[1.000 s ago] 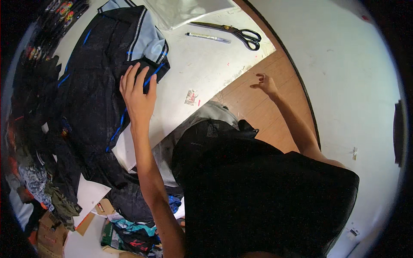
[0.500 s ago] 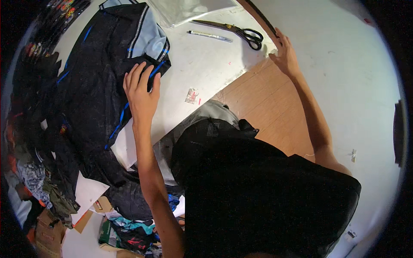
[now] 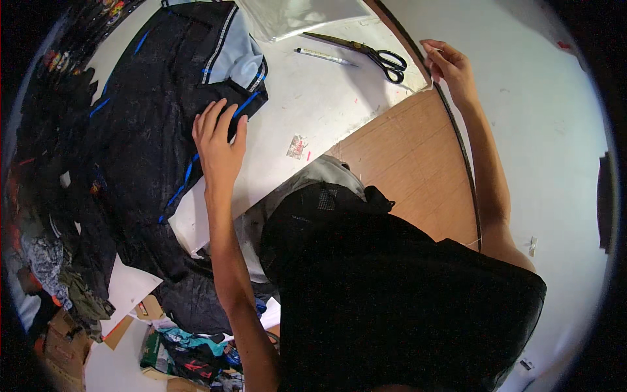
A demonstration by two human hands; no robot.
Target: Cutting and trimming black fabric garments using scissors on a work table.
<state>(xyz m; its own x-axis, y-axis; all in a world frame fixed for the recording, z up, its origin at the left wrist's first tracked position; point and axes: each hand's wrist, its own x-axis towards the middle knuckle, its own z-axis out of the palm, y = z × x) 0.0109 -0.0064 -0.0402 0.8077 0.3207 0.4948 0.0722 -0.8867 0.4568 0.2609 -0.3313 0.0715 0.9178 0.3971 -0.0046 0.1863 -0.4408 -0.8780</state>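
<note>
A black garment (image 3: pixel 140 124) with blue marked lines lies spread on the white table (image 3: pixel 326 98) at my left. Its far end is folded back, exposing a light blue lining (image 3: pixel 238 55) and dark edges with white strips. My left hand (image 3: pixel 221 144) rests flat on the garment's near-right edge, fingers spread over the cloth beside a blue line. My right hand (image 3: pixel 450 68) is at the table's far right edge by the white wall, its fingers loosely bent and apart. I see nothing in it. Black-handled scissors (image 3: pixel 385 62) and a pen (image 3: pixel 325 57) lie left of that hand.
Clear plastic sheeting (image 3: pixel 300 16) lies at the table's far edge. A small printed packet (image 3: pixel 296 147) sits near the front edge. Brown wood-look flooring (image 3: pixel 411 163) shows below. Cardboard boxes (image 3: pixel 65 343) and piled clothes (image 3: pixel 196 356) lie at lower left.
My right hand has lifted from the table's edge, and its fingers have bent inward. My left hand stays on the garment. The whole view has shifted slightly.
</note>
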